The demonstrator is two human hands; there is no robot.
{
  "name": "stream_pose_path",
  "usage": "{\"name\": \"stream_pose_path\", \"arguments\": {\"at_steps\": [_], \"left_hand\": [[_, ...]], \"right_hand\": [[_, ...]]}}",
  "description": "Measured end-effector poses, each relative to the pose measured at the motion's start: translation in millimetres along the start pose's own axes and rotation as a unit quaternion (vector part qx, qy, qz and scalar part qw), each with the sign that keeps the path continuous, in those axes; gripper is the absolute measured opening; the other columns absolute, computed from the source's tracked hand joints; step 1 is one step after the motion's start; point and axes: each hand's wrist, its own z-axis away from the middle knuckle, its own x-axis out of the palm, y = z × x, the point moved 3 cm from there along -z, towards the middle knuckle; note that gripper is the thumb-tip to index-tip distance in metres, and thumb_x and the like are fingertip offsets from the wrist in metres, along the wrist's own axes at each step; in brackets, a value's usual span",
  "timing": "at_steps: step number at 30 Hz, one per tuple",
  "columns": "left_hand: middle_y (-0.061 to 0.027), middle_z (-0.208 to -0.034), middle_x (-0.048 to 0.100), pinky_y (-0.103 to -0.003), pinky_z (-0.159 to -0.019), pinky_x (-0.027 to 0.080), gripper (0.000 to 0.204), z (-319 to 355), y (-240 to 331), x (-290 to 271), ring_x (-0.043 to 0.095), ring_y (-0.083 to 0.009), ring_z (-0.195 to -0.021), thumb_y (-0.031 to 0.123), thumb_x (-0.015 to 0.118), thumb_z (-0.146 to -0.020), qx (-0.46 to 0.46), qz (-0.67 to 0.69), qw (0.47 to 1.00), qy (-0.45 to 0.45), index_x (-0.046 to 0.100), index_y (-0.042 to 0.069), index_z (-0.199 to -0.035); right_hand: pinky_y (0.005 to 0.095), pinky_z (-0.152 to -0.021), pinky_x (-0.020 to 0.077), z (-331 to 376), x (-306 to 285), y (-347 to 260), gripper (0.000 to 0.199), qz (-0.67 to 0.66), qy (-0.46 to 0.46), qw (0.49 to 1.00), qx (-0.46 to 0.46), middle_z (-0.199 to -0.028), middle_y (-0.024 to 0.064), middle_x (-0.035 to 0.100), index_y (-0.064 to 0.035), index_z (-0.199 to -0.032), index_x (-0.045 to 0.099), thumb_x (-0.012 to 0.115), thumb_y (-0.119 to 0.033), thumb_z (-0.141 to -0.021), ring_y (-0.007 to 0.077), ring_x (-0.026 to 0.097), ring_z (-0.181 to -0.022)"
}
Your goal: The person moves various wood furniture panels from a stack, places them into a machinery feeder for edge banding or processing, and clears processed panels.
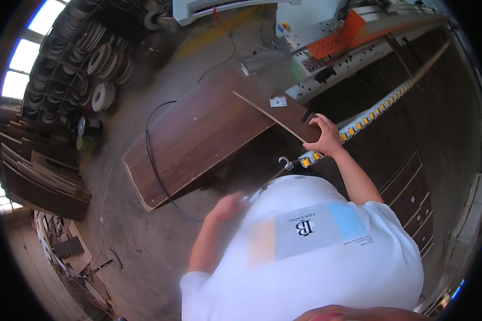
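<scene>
My right hand [326,138] grips the near end of a narrow dark-brown board [292,115], thumb and fingers over its edge. A white label [278,101] sticks to the board's upper face. The board's far end lies over a large brown wood-faced panel [198,134]. My left hand [226,207] is low in front of my shirt, closed and smeared by motion. Something small and silvery shows at its fingers, too blurred to name. A thin dark hose [151,144] loops across the large panel and runs down toward this hand. Between my hands is a silver metal hook [285,163].
A rail with yellow rollers [365,122] runs to the far right beside a white machine with an orange perforated guard [326,45]. Racks of edging rolls [103,96] and stacked brown boards [43,176] stand at left. More dark panels [412,198] lie at right.
</scene>
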Motion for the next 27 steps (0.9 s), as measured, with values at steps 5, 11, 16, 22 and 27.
{"name": "stream_pose_path", "arguments": {"at_steps": [5,11,16,22,27], "left_hand": [[-0.0080,-0.081,0.066,-0.034,-0.071,0.050,0.024,-22,27,-7,0.061,-0.0150,-0.075,0.027,0.070,-0.098,-0.049,0.124,0.990,0.036,0.063,0.007,-0.107],[-0.0179,-0.102,0.073,-0.043,-0.084,0.053,0.036,-42,61,-14,0.070,-0.0319,-0.094,0.033,0.069,-0.096,-0.063,0.094,0.993,0.013,0.065,0.008,-0.121],[-0.0173,-0.095,0.073,-0.043,-0.080,0.053,0.033,-55,72,9,0.070,-0.0334,-0.090,0.035,0.071,-0.095,-0.037,0.118,0.992,0.031,0.066,0.010,-0.116],[-0.0172,-0.095,0.073,-0.045,-0.077,0.053,0.033,-60,79,24,0.071,-0.0350,-0.088,0.038,0.071,-0.094,-0.041,0.062,0.996,0.046,0.066,0.011,-0.113],[-0.0166,-0.095,0.074,-0.046,-0.077,0.054,0.034,-63,98,25,0.071,-0.0359,-0.088,0.039,0.071,-0.094,-0.066,0.073,0.993,0.061,0.066,0.012,-0.113]], "right_hand": [[0.0519,-0.118,0.0332,34,-22,55,0.068,0.084,0.046,0.994,0.060,-0.151,0.0142,0.044,-0.0194,-0.124,0.054,0.090,-0.032,-0.067,0.0362,0.043,-0.140],[0.0531,-0.121,0.0279,28,-29,79,0.086,0.151,0.023,0.983,0.099,-0.154,0.0178,0.039,-0.0163,-0.136,0.045,0.090,-0.042,-0.068,0.0366,0.036,-0.145],[0.0520,-0.121,0.0293,-15,-17,67,0.091,0.141,0.092,0.981,0.100,-0.154,0.0181,0.040,-0.0152,-0.140,0.044,0.089,-0.048,-0.068,0.0369,0.038,-0.145],[0.0516,-0.110,0.0407,-54,5,83,0.087,0.105,0.089,0.986,0.098,-0.148,0.0161,0.046,-0.0195,-0.138,0.047,0.088,-0.044,-0.066,0.0375,0.047,-0.136],[0.0512,-0.104,0.0458,-87,-9,103,0.077,0.117,0.138,0.980,0.087,-0.145,0.0143,0.050,-0.0215,-0.130,0.056,0.088,-0.043,-0.064,0.0382,0.053,-0.129]]}}
